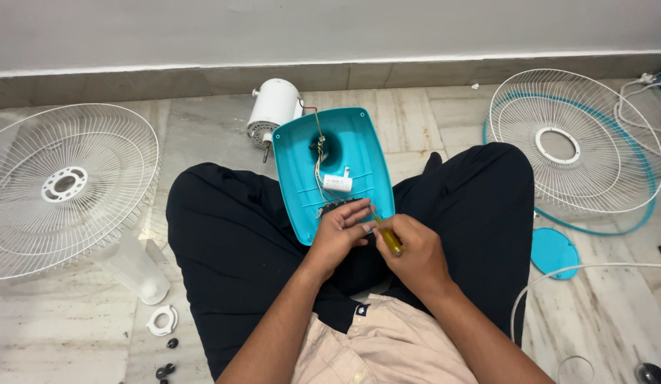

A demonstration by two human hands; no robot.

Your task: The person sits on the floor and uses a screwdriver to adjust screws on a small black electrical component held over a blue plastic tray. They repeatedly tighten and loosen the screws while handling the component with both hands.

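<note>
While two grilles lie nearby, right hand grips one screwdriver.

trousers: black, loose | shirt: beige, small dark hem tag | forearms: bare, sleeveless

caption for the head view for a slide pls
Seated on the floor, right hand works a screwdriver into a teal fan housing steadied by left hand.
</note>
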